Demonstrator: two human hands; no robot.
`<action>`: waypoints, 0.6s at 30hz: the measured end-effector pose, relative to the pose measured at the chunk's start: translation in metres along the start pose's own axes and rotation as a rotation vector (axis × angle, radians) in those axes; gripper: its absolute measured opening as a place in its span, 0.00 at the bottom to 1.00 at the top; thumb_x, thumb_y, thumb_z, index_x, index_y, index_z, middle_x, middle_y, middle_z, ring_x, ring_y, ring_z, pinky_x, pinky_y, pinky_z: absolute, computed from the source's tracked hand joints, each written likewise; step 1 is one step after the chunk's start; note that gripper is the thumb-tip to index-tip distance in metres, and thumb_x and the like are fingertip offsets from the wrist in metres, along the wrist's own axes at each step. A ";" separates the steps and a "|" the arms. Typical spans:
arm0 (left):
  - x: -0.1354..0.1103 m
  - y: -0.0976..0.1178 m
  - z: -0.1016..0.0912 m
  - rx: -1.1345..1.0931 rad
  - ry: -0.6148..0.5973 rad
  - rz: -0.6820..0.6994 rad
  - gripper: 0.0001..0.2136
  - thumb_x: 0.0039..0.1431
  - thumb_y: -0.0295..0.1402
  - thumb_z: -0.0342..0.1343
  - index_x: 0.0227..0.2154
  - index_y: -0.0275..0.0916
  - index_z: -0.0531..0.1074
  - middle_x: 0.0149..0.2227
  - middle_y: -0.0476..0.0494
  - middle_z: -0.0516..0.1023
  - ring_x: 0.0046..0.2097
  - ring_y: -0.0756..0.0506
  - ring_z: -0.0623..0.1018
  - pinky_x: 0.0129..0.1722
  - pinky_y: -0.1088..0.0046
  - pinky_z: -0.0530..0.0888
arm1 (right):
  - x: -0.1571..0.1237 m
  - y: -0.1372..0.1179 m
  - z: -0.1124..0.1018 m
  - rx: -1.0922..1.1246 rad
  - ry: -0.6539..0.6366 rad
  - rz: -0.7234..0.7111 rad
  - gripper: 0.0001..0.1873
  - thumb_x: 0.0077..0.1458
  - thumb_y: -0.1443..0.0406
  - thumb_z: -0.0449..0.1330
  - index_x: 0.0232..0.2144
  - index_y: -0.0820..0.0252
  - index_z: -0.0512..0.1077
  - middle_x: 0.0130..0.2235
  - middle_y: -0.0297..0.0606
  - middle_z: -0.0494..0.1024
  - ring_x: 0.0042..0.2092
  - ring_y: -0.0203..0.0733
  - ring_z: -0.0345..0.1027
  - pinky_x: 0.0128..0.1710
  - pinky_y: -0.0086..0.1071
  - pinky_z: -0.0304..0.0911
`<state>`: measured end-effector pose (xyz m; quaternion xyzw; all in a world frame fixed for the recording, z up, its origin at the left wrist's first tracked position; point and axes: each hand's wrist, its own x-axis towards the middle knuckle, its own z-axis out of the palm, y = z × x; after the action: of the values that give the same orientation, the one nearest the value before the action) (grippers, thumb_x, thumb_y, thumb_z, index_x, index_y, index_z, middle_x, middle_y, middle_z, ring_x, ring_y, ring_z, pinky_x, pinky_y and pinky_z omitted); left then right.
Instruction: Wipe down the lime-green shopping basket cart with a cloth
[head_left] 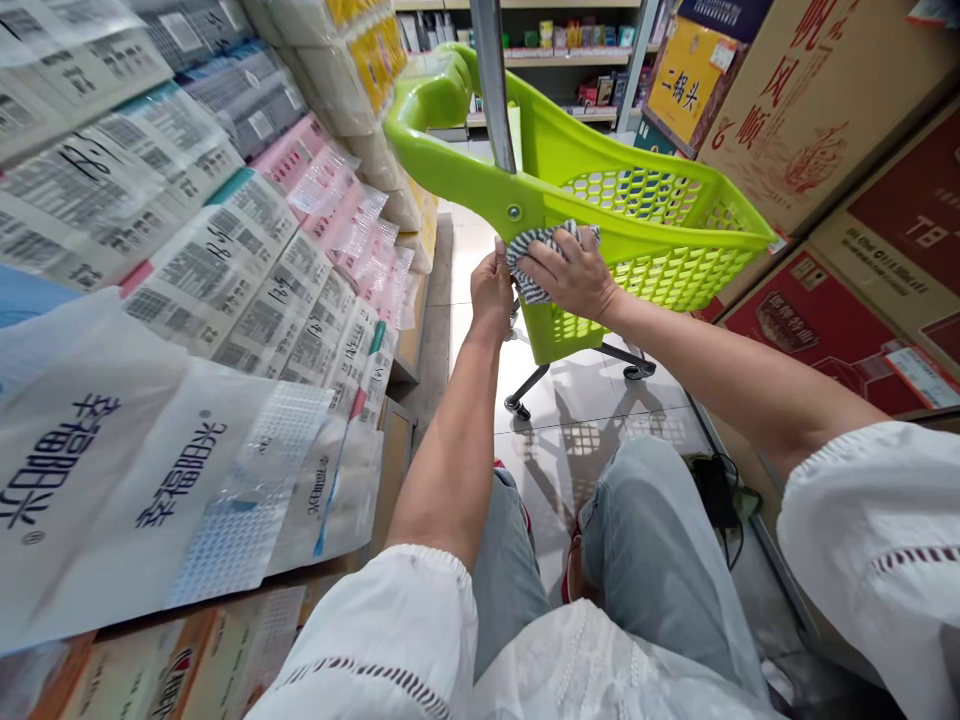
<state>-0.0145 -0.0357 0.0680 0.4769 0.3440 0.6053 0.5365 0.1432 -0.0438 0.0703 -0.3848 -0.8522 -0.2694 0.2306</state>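
A bright green child-size shopping cart (480, 185) stands in front of me, its basket pointing away to the right. My right hand (574, 275) presses a bunched grey-and-white striped cloth (529, 262) against the basket's near side, just below a round bolt. Close beside it, my left hand (493, 290) has its fingers curled in at the cart's near left edge, touching the cloth's left side. Whether it grips the cloth's edge or the cart's rim is hidden. A grey metal pole (491, 90) rises from the cart.
Stacked tissue packs (217, 250) crowd my left, with white plastic packs (202, 470) nearer. Cartons (817, 130) line the right side. The cart's wheels (517, 408) rest on the tiled floor. A dark bag (716, 495) lies by my right knee. Stocked shelves (570, 58) stand behind.
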 end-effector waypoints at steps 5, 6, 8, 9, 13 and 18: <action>0.000 -0.007 0.006 0.037 -0.035 0.087 0.21 0.57 0.52 0.52 0.36 0.37 0.73 0.32 0.47 0.76 0.41 0.48 0.76 0.39 0.76 0.72 | -0.014 0.007 -0.010 0.017 -0.117 -0.079 0.21 0.66 0.61 0.41 0.55 0.52 0.66 0.52 0.43 0.71 0.53 0.49 0.61 0.52 0.53 0.55; 0.000 -0.007 0.007 0.048 -0.039 0.098 0.22 0.57 0.53 0.51 0.36 0.37 0.73 0.32 0.47 0.76 0.40 0.48 0.76 0.40 0.76 0.72 | -0.011 0.010 -0.014 0.010 -0.125 -0.098 0.22 0.66 0.62 0.41 0.56 0.52 0.66 0.52 0.42 0.71 0.53 0.49 0.61 0.52 0.53 0.56; -0.001 -0.009 0.009 0.060 -0.036 0.111 0.22 0.58 0.53 0.50 0.35 0.37 0.72 0.31 0.47 0.75 0.39 0.49 0.75 0.40 0.75 0.73 | 0.000 0.016 -0.026 -0.032 -0.111 -0.115 0.23 0.66 0.62 0.39 0.58 0.52 0.63 0.55 0.41 0.70 0.55 0.50 0.60 0.53 0.54 0.55; -0.001 -0.009 0.009 0.061 -0.036 0.116 0.22 0.58 0.53 0.49 0.35 0.38 0.72 0.31 0.47 0.75 0.37 0.50 0.75 0.39 0.75 0.73 | 0.007 0.019 -0.032 -0.061 -0.094 -0.113 0.23 0.66 0.63 0.38 0.59 0.52 0.62 0.57 0.41 0.68 0.57 0.51 0.59 0.53 0.54 0.55; 0.002 -0.013 0.007 0.049 -0.026 0.133 0.22 0.58 0.54 0.47 0.35 0.38 0.71 0.30 0.47 0.73 0.35 0.50 0.75 0.36 0.74 0.73 | 0.028 0.026 -0.046 -0.141 -0.015 -0.153 0.26 0.67 0.62 0.33 0.61 0.49 0.58 0.61 0.36 0.63 0.60 0.51 0.55 0.56 0.52 0.52; 0.014 -0.021 0.003 0.050 0.022 0.144 0.23 0.58 0.55 0.47 0.39 0.39 0.71 0.34 0.47 0.74 0.41 0.49 0.76 0.41 0.74 0.72 | 0.015 0.022 -0.020 -0.151 0.028 -0.147 0.26 0.67 0.64 0.33 0.60 0.52 0.60 0.58 0.38 0.66 0.56 0.49 0.60 0.53 0.53 0.56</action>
<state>-0.0046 -0.0187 0.0519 0.5071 0.3296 0.6388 0.4756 0.1548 -0.0366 0.1004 -0.3338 -0.8521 -0.3542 0.1923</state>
